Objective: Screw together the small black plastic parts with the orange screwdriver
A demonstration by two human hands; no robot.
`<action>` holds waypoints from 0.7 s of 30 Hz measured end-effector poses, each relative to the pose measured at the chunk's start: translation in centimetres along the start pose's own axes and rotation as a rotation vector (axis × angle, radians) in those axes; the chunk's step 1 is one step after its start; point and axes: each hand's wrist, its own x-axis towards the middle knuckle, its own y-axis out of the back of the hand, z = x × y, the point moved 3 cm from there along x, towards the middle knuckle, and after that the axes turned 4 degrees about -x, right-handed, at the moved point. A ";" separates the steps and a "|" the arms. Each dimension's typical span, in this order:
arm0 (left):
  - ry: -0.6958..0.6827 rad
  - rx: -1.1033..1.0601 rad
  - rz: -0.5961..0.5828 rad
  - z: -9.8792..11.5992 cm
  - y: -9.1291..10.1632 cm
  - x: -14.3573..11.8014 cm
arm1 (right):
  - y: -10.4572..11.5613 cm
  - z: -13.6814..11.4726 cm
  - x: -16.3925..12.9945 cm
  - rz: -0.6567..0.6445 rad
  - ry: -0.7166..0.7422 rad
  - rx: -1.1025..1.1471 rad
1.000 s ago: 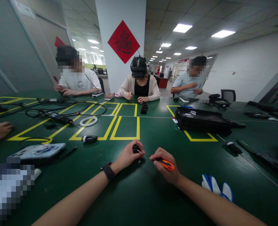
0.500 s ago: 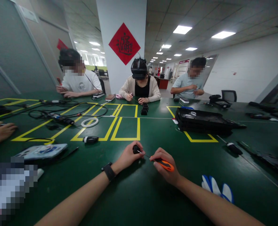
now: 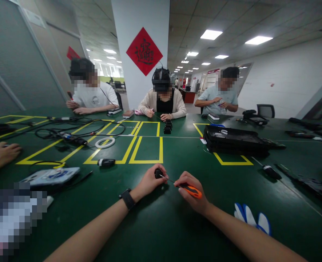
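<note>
My left hand (image 3: 152, 179) is closed around a small black round part (image 3: 158, 173), just above the green table (image 3: 155, 225). What kind of part it is I cannot make out; my fingers cover much of it. In my right hand (image 3: 193, 193) is a screwdriver (image 3: 193, 191) with an orange and black handle. Its thin metal shaft points left to the black part, and the tip is by my left fingers. Whether the tip touches the part I cannot tell.
Blue and white gloves (image 3: 252, 217) lie near my right forearm. A black tray (image 3: 234, 140) stands at the right. Left are a white ring (image 3: 104, 142), a black cylindrical device (image 3: 106, 162), cables (image 3: 73, 137) and a co-worker's hand (image 3: 4, 154). Several people sit around the table.
My hands and the screwdriver keep nearly the same pose; the view shifts slightly. Across the table, the person at the right has moved their hands a little.
</note>
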 end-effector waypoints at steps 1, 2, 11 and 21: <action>0.001 -0.003 0.003 0.0 0.0 0.0 | 0.0 0.0 0.0 -0.001 0.000 0.003; 0.000 -0.007 0.005 0.0 0.1 0.0 | 0.0 0.0 0.0 -0.003 0.000 0.006; 0.001 0.021 0.017 0.1 0.3 0.1 | 0.4 -0.9 1.4 -0.067 0.010 -0.018; -0.018 0.188 0.123 0.0 0.5 0.0 | 0.3 -0.4 1.6 0.003 -0.222 0.120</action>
